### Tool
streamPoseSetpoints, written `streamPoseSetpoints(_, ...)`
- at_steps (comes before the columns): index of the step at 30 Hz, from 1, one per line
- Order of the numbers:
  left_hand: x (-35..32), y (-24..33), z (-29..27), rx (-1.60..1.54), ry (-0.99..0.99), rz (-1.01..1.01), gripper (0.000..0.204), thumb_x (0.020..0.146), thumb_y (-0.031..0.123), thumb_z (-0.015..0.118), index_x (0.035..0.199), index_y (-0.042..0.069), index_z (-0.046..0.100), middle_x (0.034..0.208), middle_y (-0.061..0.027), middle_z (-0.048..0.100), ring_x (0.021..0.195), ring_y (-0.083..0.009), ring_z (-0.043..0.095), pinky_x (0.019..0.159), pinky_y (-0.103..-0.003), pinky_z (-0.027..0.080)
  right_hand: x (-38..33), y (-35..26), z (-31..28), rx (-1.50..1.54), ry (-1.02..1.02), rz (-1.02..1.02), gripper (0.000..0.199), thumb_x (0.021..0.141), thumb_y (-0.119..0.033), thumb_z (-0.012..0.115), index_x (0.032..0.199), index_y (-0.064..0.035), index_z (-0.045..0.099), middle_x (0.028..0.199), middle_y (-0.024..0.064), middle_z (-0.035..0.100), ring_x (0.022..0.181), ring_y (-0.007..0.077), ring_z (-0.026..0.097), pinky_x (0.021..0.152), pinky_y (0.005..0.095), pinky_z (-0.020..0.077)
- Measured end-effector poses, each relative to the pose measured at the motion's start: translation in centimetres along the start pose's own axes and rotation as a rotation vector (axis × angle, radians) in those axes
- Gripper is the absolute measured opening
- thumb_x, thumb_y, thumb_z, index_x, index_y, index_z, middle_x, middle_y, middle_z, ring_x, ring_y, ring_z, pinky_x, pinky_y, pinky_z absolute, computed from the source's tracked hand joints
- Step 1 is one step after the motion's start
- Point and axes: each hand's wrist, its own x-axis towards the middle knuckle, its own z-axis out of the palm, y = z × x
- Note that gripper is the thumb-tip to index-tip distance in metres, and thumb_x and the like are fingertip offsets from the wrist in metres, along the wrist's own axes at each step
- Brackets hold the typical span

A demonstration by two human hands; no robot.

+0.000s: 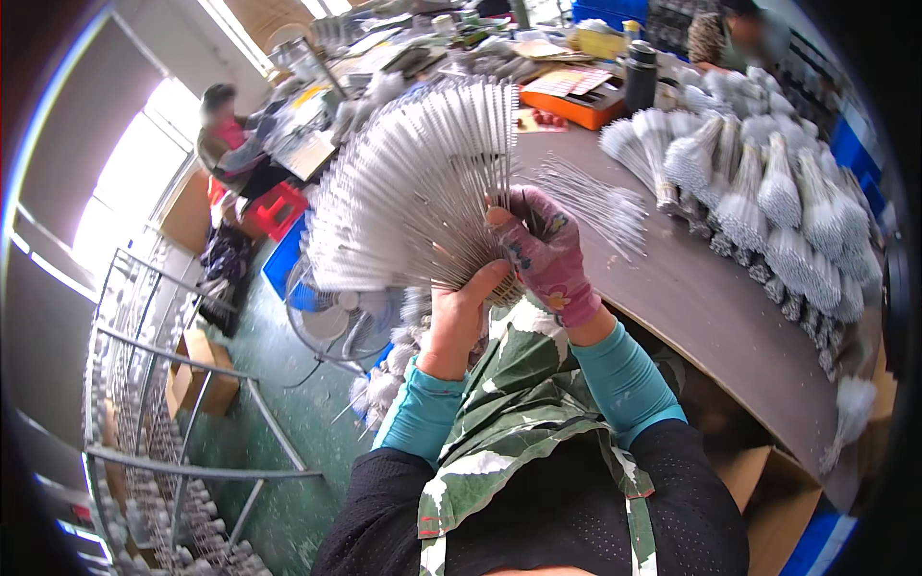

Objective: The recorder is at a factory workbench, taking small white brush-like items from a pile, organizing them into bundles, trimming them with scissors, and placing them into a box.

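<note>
Just off the near edge of the brown workbench (691, 298), above the person's lap, I have both hands up on one big fan of thin wire stems with white tips (413, 182). The left hand (459, 322), bare, is closed around the gathered base of the fan from below, thumb pressed up against the stems. The right hand (545, 252), in a pink patterned glove, clamps the same base from the right side, fingers curled over the wires. The fan spreads up and to the left, clear of the bench, with a floor fan (341, 322) on the green floor below it. On the bench top, just right of the gloved hand, a loose spray of the same stems (600, 202) lies flat. Along the far right edge sit tied white-tipped bundles (778, 202) packed close together. A dark flask (641, 77) stands near an orange tray (576, 101) at the bench's far end. Another person (230, 139) sits well apart, by the window.
</note>
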Motion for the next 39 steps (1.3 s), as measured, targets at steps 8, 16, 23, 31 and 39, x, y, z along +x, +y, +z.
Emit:
streamPoseSetpoints(8,-0.3,-0.6,-2.6,0.271,0.192,0.238,0.026,0.08,-0.003,0.065,0.105,-0.001,0.058,0.095,-0.0051,0.064,0.086,-0.0116,0.06,0.076,-0.024,0.048,-1.6,1.9,2.5,0.084,0.089,0.093,0.015,0.088,-0.007,0.06,0.1,0.0011,0.061,0.084,0.0017,0.062,0.074,0.0092,0.06,0.066,0.0211,0.0474)
streamPoseSetpoints(16,-0.2,-1.0,-2.5,0.268,0.256,0.222,0.023,0.079,0.002,0.069,0.099,0.0,0.059,0.09,-0.0035,0.064,0.082,-0.0095,0.059,0.073,-0.023,0.048,-1.3,0.7,2.2,0.277,0.148,0.301,0.011,0.083,-0.007,0.067,0.09,-0.001,0.061,0.08,0.0013,0.063,0.069,0.0058,0.057,0.062,0.0199,0.0466)
streamPoseSetpoints(23,-0.3,-1.5,-1.9,0.213,0.362,0.178,0.014,0.08,0.004,0.069,0.091,0.001,0.061,0.083,-0.0012,0.061,0.072,-0.0084,0.055,0.066,-0.023,0.046,-1.9,2.7,0.9,0.212,0.205,0.264,0.011,0.083,-0.007,0.066,0.092,-0.0027,0.063,0.083,-0.0017,0.063,0.072,0.0039,0.056,0.064,0.0176,0.0442)
streamPoseSetpoints(31,-0.1,-2.2,-2.1,0.119,0.347,0.134,0.016,0.08,0.003,0.069,0.093,0.0,0.06,0.086,-0.0018,0.061,0.074,-0.009,0.056,0.067,-0.023,0.046,-2.1,2.7,0.9,0.174,0.247,0.258,0.011,0.086,-0.01,0.063,0.095,-0.0057,0.063,0.071,-0.0067,0.057,0.054,-0.0008,0.042,0.047,0.0143,0.0308)
streamPoseSetpoints(39,-0.3,-2.6,-2.0,0.157,0.304,0.139,0.016,0.078,0.002,0.071,0.091,0.0,0.061,0.082,-0.001,0.062,0.072,-0.0085,0.056,0.065,-0.023,0.047,-2.2,2.9,0.6,0.237,0.222,0.278,0.016,0.085,-0.012,0.066,0.098,-0.0024,0.064,0.085,-0.0004,0.064,0.076,0.0054,0.057,0.066,0.0188,0.0444)
